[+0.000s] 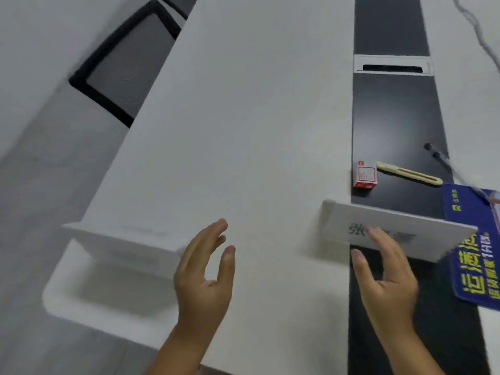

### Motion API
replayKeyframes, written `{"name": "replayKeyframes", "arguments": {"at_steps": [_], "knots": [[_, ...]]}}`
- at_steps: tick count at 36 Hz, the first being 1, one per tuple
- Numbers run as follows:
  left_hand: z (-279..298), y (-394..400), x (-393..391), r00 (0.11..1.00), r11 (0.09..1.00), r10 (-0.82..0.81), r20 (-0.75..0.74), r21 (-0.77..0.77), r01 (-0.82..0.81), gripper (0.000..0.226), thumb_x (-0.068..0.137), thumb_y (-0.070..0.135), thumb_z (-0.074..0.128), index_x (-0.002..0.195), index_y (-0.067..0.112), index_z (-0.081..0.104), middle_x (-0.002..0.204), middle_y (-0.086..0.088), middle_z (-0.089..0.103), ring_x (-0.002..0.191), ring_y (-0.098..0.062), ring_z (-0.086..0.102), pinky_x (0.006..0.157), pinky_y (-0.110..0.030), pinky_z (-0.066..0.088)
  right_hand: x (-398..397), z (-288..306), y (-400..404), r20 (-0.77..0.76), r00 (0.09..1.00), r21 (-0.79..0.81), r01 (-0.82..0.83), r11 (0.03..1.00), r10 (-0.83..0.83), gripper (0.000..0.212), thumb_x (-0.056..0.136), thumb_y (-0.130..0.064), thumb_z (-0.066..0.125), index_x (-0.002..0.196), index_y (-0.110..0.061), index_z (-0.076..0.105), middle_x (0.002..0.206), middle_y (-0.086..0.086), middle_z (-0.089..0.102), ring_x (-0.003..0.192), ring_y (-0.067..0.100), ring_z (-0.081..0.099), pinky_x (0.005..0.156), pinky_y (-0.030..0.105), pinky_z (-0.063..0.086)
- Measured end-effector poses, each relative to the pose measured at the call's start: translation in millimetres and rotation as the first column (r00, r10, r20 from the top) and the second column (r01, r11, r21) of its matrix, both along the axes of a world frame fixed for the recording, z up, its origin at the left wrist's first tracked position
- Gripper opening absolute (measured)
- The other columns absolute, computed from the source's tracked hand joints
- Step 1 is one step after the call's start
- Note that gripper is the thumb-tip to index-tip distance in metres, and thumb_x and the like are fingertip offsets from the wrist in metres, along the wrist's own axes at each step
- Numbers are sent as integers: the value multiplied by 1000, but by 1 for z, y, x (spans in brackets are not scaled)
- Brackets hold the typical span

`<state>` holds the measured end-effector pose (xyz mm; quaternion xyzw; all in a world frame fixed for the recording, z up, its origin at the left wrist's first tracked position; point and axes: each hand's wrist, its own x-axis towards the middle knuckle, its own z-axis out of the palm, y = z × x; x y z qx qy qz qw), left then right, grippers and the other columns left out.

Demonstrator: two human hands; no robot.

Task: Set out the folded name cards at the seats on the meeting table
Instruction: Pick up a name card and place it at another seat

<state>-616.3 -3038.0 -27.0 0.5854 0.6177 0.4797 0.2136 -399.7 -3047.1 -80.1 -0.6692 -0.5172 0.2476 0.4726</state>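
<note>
- A white folded paper name card (pixel 127 244) stood tent-wise at the white meeting table's (pixel 243 117) near-left edge, facing a seat, I'd judge; a black-framed mesh chair (pixel 119 69) waited farther along.
- My left hand (pixel 205 277) hovered beside it, fingers relaxed, slightly spread, holding nothing.
- My right hand (pixel 384 280), fingers spread, reached at a second white folded name card (pixel 392 228) (blurred; contact unclear) by the dark centre strip (pixel 392 117).

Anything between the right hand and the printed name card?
Nothing visible. The right hand is open, its fingertips already overlapping the near face of the printed name card. The red box lies beyond the card.
</note>
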Motion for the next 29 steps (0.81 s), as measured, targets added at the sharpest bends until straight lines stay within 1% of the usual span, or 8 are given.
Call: {"name": "replayKeyframes", "arguments": {"at_steps": [3, 6, 8, 11, 17, 20, 25, 29], "knots": [[7, -19, -48, 985, 981, 158, -66, 121, -150, 30, 88, 39, 46, 108, 18, 56, 101, 26, 61, 91, 2, 60, 81, -10, 47, -44, 10, 0, -88, 983, -92, -169, 981, 161, 50, 73, -72, 41, 106, -36, 52, 107, -26, 60, 106, -7, 51, 89, 5, 40], [2, -28, -104, 929, 937, 337, -155, 152, -314, 39, 89, 35, 46, 103, 1, 59, 97, -12, 63, 86, -20, 59, 81, -25, 49, -90, 14, 1, -180, 946, -222, -307, 926, 271, 49, 60, -73, 51, 105, -56, 43, 94, -46, 57, 98, -17, 53, 73, 1, 42], [-3, -26, -141, 893, 901, 431, -129, 11, -434, 48, 83, 37, 47, 112, 0, 54, 110, -22, 58, 95, -24, 56, 86, -34, 47, -122, 13, 1, -215, 917, -265, -385, 884, 335, 67, 50, -81, 52, 110, -55, 36, 97, -44, 57, 97, -15, 54, 75, -1, 41], [-13, -13, -185, 873, 827, 482, -74, -292, -481, 54, 81, 35, 53, 128, 11, 40, 133, -14, 45, 116, -29, 48, 96, -45, 40, -165, 11, -1, -231, 906, -331, -416, 847, 355, 79, 45, -82, 54, 115, -55, 26, 91, -23, 67, 95, -5, 59, 86, 6, 41], [-36, 17, -254, 982, 816, 167, 91, -571, -86, 67, 78, 17, 65, 136, 19, 31, 129, -13, 52, 116, -26, 50, 94, -32, 39, -235, 9, -4, -148, 953, -463, -304, 833, 266, 70, 80, -24, 63, 137, -31, 24, 105, -6, 54, 99, 12, 51, 88, 24, 39], [-35, 31, -274, 994, 815, -35, 99, -574, 86, 63, 78, 23, 65, 134, 21, 35, 125, -11, 55, 113, -23, 52, 91, -25, 38, -262, 8, -3, -103, 990, -441, -131, 888, 95, 62, 81, -18, 62, 136, -21, 34, 102, -1, 56, 99, 15, 55, 80, 26, 42], [-37, 54, -291, 964, 774, -215, 154, -575, 264, 57, 78, 30, 65, 130, 25, 42, 121, -10, 59, 110, -20, 55, 96, -32, 45, -285, 11, 4, -159, 976, -424, 70, 903, -150, 57, 82, -17, 61, 134, -19, 39, 105, 3, 57, 93, 20, 55, 76, 29, 43], [-41, 64, -294, 948, 780, -249, 197, -540, 317, 56, 76, 25, 67, 128, 21, 46, 113, -5, 62, 103, -16, 58, 89, -26, 47, -286, 11, 11, -209, 949, -414, 134, 900, -238, 53, 79, -9, 64, 129, -13, 46, 103, 9, 61, 86, 19, 58, 60, 11, 49]]}}
